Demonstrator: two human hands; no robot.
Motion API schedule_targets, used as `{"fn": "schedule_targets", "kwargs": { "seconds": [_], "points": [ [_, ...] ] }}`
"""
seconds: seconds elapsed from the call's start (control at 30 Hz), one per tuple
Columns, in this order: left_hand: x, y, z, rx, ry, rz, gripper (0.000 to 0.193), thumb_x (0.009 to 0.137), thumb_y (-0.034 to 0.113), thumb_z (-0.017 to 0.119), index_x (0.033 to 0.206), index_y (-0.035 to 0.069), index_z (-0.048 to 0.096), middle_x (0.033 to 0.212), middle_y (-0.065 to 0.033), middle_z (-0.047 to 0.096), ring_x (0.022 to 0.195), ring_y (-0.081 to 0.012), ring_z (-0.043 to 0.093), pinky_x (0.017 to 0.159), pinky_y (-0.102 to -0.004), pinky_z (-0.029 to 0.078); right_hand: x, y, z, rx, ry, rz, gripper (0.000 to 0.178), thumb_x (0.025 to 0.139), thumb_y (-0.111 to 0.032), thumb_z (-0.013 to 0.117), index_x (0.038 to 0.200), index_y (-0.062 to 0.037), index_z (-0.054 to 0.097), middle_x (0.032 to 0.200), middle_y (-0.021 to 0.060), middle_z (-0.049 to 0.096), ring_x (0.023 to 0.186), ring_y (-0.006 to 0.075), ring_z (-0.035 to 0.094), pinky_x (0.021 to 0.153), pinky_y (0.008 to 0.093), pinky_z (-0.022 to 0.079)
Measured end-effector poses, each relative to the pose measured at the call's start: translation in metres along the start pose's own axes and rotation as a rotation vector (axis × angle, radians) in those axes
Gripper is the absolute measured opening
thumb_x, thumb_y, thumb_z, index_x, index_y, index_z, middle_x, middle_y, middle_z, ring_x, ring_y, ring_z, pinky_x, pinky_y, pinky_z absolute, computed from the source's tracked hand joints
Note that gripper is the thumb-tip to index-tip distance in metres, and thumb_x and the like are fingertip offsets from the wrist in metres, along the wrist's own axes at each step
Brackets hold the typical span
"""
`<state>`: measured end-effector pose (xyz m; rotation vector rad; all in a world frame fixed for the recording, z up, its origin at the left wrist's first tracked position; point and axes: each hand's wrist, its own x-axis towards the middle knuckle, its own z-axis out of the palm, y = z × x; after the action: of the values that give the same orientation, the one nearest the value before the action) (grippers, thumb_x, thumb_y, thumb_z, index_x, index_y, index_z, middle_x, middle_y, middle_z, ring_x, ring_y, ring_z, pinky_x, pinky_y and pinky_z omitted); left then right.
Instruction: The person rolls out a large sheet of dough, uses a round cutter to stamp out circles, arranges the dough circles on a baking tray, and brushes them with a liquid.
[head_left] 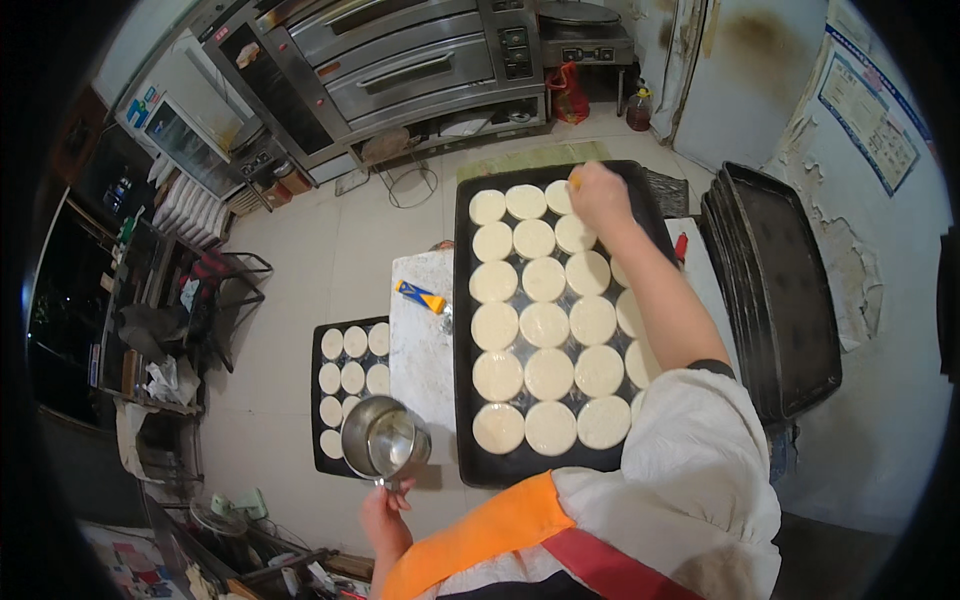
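My left hand point(388, 512) is closed on the handle of a round metal cup point(388, 440), held off the near left corner of a large black baking tray point(465, 330). Some clear liquid seems to lie in the cup. Rows of flat, pale dough rounds point(544, 325) fill the tray, several of them shiny. Reaching over the tray's far end, my right hand point(602, 203) is closed just above the dough rounds of the far row. A bit of yellow-orange shows at its fingers; the rest of what it holds is hidden.
A white worktop point(420, 345) carries a blue-and-yellow tool point(421, 296). Lower on the left sits a second tray point(318, 400) of dough rounds. Stacked black trays point(780, 290) lean at the right. A deck oven point(400, 75) stands at the back, a chair point(235, 280) at the left.
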<state>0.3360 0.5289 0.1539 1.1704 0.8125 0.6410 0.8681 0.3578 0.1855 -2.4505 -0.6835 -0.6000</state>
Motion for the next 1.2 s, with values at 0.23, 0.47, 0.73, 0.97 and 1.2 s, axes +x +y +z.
{"fn": "schedule_targets", "kwargs": {
  "seconds": [0.23, 0.47, 0.73, 0.97, 1.2],
  "points": [
    [-0.023, 0.012, -0.011, 0.153, -0.155, 0.065, 0.034, 0.093, 0.022, 0.049, 0.067, 0.000, 0.054, 0.065, -0.0046, 0.054, 0.064, -0.0126, 0.051, 0.061, -0.0265, 0.041, -0.181, -0.079, -0.051, 0.264, 0.013, -0.347, 0.006, 0.075, -0.001, 0.061, 0.079, -0.0011, 0.058, 0.080, 0.0132, 0.055, 0.076, 0.0311, 0.059, 0.063, 0.0381, 0.049],
    [-0.103, -0.020, -0.127, 0.148, -0.071, -0.029, 0.038, 0.092, 0.032, 0.055, 0.076, 0.000, 0.066, 0.067, -0.0047, 0.064, 0.064, -0.0091, 0.055, 0.058, -0.0251, 0.042, -0.302, -0.285, -0.171, 0.951, -0.181, -0.605, 0.019, 0.070, 0.008, 0.071, 0.087, 0.0002, 0.066, 0.083, 0.0152, 0.064, 0.071, 0.0265, 0.063, 0.065, 0.0319, 0.050],
    [-0.234, -0.045, -0.271, 0.023, 0.360, 0.186, 0.039, 0.092, 0.032, 0.056, 0.069, 0.000, 0.064, 0.060, -0.0053, 0.061, 0.060, -0.0117, 0.056, 0.058, -0.0284, 0.045, -0.436, -0.426, -0.146, 0.851, -0.850, -0.983, 0.046, 0.072, 0.012, 0.061, 0.117, 0.0003, 0.056, 0.106, 0.0164, 0.060, 0.096, 0.0314, 0.060, 0.081, 0.0362, 0.049],
    [-0.376, -0.075, -0.408, -0.062, 1.394, 0.265, 0.028, 0.087, 0.018, 0.053, 0.064, 0.003, 0.061, 0.072, -0.0079, 0.065, 0.078, -0.0184, 0.061, 0.078, -0.0318, 0.044, -0.466, -0.482, -0.138, 0.670, -1.175, -1.117, 0.041, 0.074, 0.005, 0.062, 0.114, -0.0009, 0.058, 0.103, 0.0156, 0.061, 0.095, 0.0300, 0.061, 0.079, 0.0360, 0.050],
    [-0.531, -0.137, -0.616, 0.453, 1.971, -0.214, 0.022, 0.086, 0.018, 0.049, 0.082, 0.003, 0.064, 0.081, -0.0095, 0.065, 0.075, -0.0210, 0.060, 0.070, -0.0339, 0.046, -0.488, -0.475, -0.105, 0.356, -1.381, -1.285, 0.037, 0.076, -0.012, 0.065, 0.111, -0.0019, 0.060, 0.104, 0.0170, 0.064, 0.095, 0.0334, 0.061, 0.082, 0.0421, 0.050]
  ]
}}
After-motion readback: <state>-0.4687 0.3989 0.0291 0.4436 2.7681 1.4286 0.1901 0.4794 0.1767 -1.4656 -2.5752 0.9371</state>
